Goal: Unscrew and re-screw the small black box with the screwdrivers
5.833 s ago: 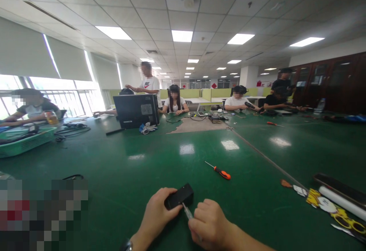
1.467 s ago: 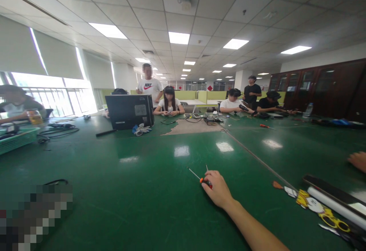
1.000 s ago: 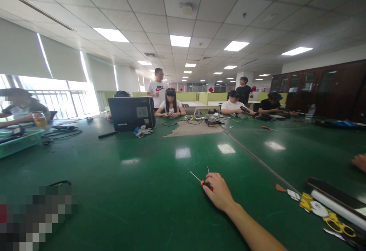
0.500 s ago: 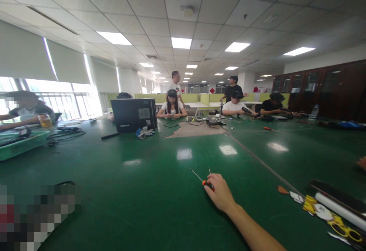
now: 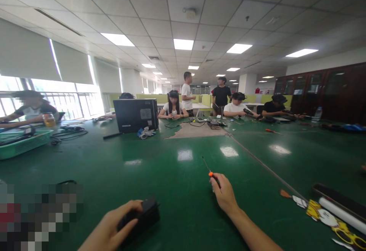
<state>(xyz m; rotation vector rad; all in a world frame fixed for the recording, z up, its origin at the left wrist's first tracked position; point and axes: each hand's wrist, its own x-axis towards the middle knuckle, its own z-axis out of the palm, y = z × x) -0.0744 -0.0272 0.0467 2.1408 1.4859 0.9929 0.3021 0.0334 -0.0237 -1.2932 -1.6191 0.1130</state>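
Note:
Low in the view, my left hand [image 5: 113, 222] is closed around a black boxy object [image 5: 150, 213], perhaps a power adapter; motion blur and my fingers hide its details. My right hand [image 5: 225, 194] grips a screwdriver [image 5: 211, 174] with an orange-tipped handle. Its thin metal shaft points up and away, slightly left, above the green tabletop [image 5: 177, 182]. Most of the handle is covered by my fingers. The two held things are apart.
A black computer case [image 5: 134, 115] stands farther back, with gloves [image 5: 146, 132] beside it. A green basket [image 5: 25, 148] sits at left. Cartoon-shaped pieces [image 5: 326, 217] and a white roll [image 5: 341, 214] lie at right. Another screwdriver [image 5: 273, 131] rests farther off. Several people sit across the table.
My left hand has come into view from below with the black object. The screwdriver in my right hand has turned to point more upright, and a second thin shaft no longer shows.

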